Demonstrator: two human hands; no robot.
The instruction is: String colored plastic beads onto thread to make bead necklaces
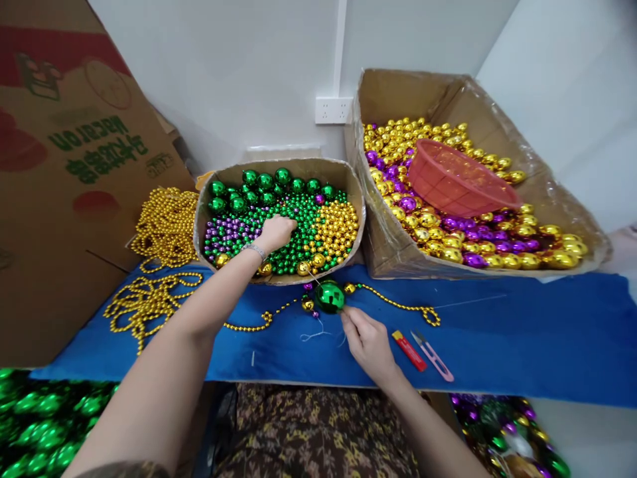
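Observation:
My left hand (277, 234) reaches into the smaller cardboard box (361, 229), its fingers curled down over small green beads (286, 255); whatever is between the fingertips is hidden. Beside the hand lie purple beads (229, 232) and gold beads (338, 222). My right hand (368, 338) pinches the near edge of a large shiny green ball (330, 297). A thin needle-like line shows just above that ball. Small gold and purple beads cluster at its left. A gold bead string (393, 297) stretches out on both sides, and white thread (318, 334) hangs below.
A larger box (378, 245) with gold and purple balls and a red basket (458, 179) stands right. Pink thread snips (432, 356) and a red lighter (409, 350) lie on the blue cloth (537, 332). Gold bead strands (149, 302) and a tall carton (64, 199) are left.

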